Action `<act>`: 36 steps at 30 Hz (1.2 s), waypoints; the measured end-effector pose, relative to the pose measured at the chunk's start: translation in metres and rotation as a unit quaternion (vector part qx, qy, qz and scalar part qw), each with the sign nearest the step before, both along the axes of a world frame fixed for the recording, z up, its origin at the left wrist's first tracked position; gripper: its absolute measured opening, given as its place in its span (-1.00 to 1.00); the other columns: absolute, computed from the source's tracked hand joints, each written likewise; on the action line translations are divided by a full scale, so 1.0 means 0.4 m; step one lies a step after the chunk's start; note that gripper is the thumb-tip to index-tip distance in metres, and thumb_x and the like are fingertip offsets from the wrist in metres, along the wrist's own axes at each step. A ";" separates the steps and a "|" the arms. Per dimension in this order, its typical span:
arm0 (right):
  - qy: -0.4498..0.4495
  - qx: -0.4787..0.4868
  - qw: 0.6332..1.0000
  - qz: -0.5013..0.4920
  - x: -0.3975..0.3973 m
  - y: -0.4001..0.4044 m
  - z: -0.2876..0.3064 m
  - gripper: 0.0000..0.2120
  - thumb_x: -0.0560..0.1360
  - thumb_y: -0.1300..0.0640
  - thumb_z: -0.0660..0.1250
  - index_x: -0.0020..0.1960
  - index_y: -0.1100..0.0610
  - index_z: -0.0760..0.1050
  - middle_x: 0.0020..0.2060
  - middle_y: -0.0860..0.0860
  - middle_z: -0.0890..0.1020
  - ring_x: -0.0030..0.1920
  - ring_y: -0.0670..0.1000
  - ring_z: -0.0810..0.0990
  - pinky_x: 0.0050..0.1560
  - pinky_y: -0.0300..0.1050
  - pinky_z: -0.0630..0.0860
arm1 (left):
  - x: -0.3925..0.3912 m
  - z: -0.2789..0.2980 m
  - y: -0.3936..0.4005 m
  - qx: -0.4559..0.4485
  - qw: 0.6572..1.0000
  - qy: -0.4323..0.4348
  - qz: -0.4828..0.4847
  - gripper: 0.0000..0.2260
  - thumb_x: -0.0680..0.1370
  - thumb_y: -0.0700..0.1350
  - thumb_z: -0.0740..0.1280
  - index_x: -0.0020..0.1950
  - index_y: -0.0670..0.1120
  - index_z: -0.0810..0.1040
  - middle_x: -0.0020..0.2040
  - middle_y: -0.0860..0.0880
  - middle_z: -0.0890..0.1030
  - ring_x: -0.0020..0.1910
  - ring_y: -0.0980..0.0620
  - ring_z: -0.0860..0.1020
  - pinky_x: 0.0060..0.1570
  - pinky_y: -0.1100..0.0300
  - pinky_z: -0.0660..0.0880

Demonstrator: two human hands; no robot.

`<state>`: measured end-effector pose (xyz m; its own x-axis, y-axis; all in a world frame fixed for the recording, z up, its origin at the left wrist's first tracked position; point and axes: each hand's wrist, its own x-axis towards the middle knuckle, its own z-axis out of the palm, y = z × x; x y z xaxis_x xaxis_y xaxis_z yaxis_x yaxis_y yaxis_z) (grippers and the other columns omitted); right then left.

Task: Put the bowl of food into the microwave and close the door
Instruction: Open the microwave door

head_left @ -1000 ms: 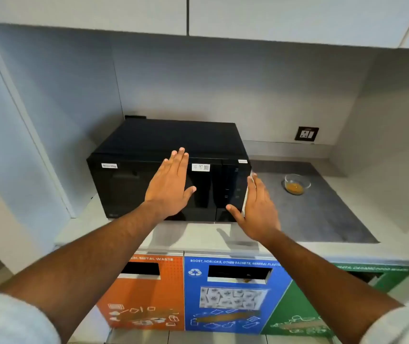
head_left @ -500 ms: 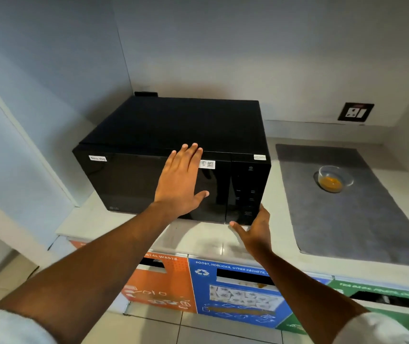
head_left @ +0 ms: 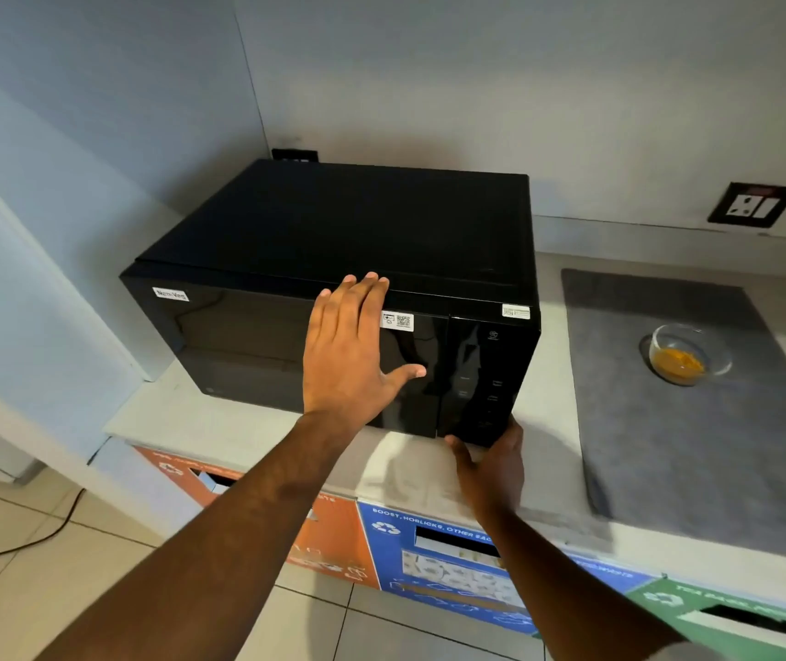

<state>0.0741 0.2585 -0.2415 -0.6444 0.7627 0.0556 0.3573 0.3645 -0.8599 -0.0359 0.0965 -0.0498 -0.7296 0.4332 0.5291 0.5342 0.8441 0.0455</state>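
Observation:
A black microwave (head_left: 333, 221) stands on the pale counter with its door shut. My left hand (head_left: 350, 355) lies flat and open against the glass door, fingertips at its top edge. My right hand (head_left: 493, 462) is at the bottom right corner of the front, below the control panel, fingers touching that lower edge and holding nothing. A small clear glass bowl (head_left: 689, 353) with orange-yellow food sits on a grey mat (head_left: 696, 446) to the right of the microwave, well apart from both hands.
The counter (head_left: 553, 374) has a wall at the back with a black socket (head_left: 753, 205). A side panel closes in the left. Below the counter edge are orange (head_left: 333, 536), blue (head_left: 448, 565) and green (head_left: 734, 617) waste bins. A cable lies on the tiled floor at left.
The view has moved closer and tilted down. My right hand dropped from beside the front to its bottom right corner. My left hand stays flat on the door.

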 end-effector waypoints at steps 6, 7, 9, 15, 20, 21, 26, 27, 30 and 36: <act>-0.022 0.018 0.999 -0.022 -0.009 -0.004 0.006 -0.15 0.36 -0.22 0.57 0.45 0.01 0.18 0.34 0.08 0.56 0.24 0.20 0.64 0.01 0.03 0.61 | -0.013 -0.005 0.008 0.002 1.000 -0.008 0.013 0.02 0.30 0.56 0.25 0.57 -0.02 0.14 0.55 -0.02 0.25 0.58 -0.04 0.13 0.57 0.03 -0.14; -0.025 0.019 0.999 -0.026 -0.009 -0.005 0.007 -0.15 0.36 -0.23 0.56 0.44 -0.01 0.17 0.34 0.08 0.56 0.24 0.20 0.64 0.00 0.03 0.62 | -0.014 -0.005 0.009 0.001 1.000 -0.007 0.014 0.02 0.30 0.56 0.25 0.57 -0.02 0.14 0.55 -0.02 0.25 0.58 -0.04 0.13 0.57 0.04 -0.16; -0.029 0.020 0.999 -0.034 -0.011 -0.012 0.009 -0.16 0.36 -0.23 0.56 0.43 -0.03 0.17 0.33 0.08 0.58 0.24 0.19 0.65 0.01 0.04 0.63 | -0.012 -0.005 0.007 -0.003 1.000 -0.008 0.015 0.02 0.29 0.56 0.26 0.56 -0.02 0.15 0.55 -0.02 0.26 0.57 -0.03 0.13 0.57 0.05 -0.16; -0.025 0.018 0.998 -0.046 -0.013 -0.016 0.019 -0.17 0.35 -0.20 0.59 0.42 -0.02 0.19 0.31 0.08 0.59 0.22 0.19 0.65 0.04 0.08 0.64 | 0.008 -0.012 -0.031 -0.005 1.000 -0.001 -0.006 0.01 0.30 0.58 0.22 0.56 -0.01 0.16 0.54 -0.01 0.27 0.58 -0.02 0.13 0.58 0.01 -0.07; -0.026 0.008 0.999 -0.023 -0.004 -0.024 0.035 -0.15 0.35 -0.22 0.59 0.44 0.06 0.24 0.33 0.11 0.57 0.24 0.21 0.64 0.07 0.09 0.65 | 0.027 -0.003 -0.031 -0.013 1.000 -0.003 -0.003 -0.01 0.30 0.56 0.25 0.55 -0.02 0.16 0.53 -0.03 0.29 0.58 -0.04 0.14 0.57 -0.03 -0.02; -0.022 0.007 1.000 -0.008 0.000 -0.023 0.041 -0.14 0.35 -0.19 0.60 0.45 0.09 0.26 0.34 0.13 0.55 0.25 0.21 0.63 0.09 0.08 0.65 | 0.029 0.000 -0.032 -0.014 1.000 -0.004 -0.003 -0.01 0.30 0.55 0.26 0.55 -0.03 0.16 0.53 -0.03 0.29 0.58 -0.05 0.14 0.57 -0.03 -0.03; 0.011 -0.058 0.996 0.067 0.021 -0.004 0.116 -0.20 0.39 0.05 0.62 0.49 0.14 0.28 0.37 0.15 0.50 0.34 0.16 0.56 0.32 0.13 0.59 | 0.056 0.015 -0.066 -0.004 0.999 0.003 -0.038 -0.16 0.47 0.52 0.08 0.52 -0.06 0.21 0.50 -0.06 0.35 0.56 -0.05 0.20 0.57 -0.03 0.06; 0.025 -0.065 0.994 0.081 0.024 0.000 0.140 -0.23 0.40 0.10 0.61 0.48 0.14 0.30 0.36 0.14 0.51 0.34 0.16 0.56 0.33 0.14 0.58 | 0.062 0.019 -0.074 -0.002 0.999 0.004 -0.044 -0.21 0.50 0.49 0.03 0.52 -0.06 0.23 0.48 -0.07 0.37 0.54 -0.05 0.23 0.56 -0.01 0.05; 0.067 -0.079 0.991 0.084 0.043 -0.012 0.224 -0.23 0.44 0.16 0.58 0.53 0.05 0.25 0.42 0.07 0.48 0.40 0.12 0.53 0.42 0.11 0.52 | 0.079 0.035 -0.103 0.013 0.997 -0.014 -0.070 -0.31 0.56 0.43 -0.04 0.46 -0.04 0.30 0.41 -0.05 0.44 0.47 -0.06 0.33 0.55 0.01 0.14; 0.084 0.078 0.992 0.056 0.077 -0.064 0.387 -0.11 0.47 0.03 0.56 0.62 0.05 0.10 0.56 0.06 0.33 0.51 0.12 0.41 0.44 -0.12 0.41 | 0.119 0.095 -0.198 0.051 0.987 -0.053 -0.141 -0.42 0.59 0.35 -0.08 0.16 -0.06 0.47 0.09 0.00 0.47 0.07 0.01 0.41 0.02 0.11 0.43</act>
<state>0.1050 0.2328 -0.0866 -0.6968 0.6598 0.2813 0.1636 0.5280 -0.8333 0.0117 0.0175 -0.0117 -0.6421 0.5754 0.5066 0.7343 0.6515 0.1907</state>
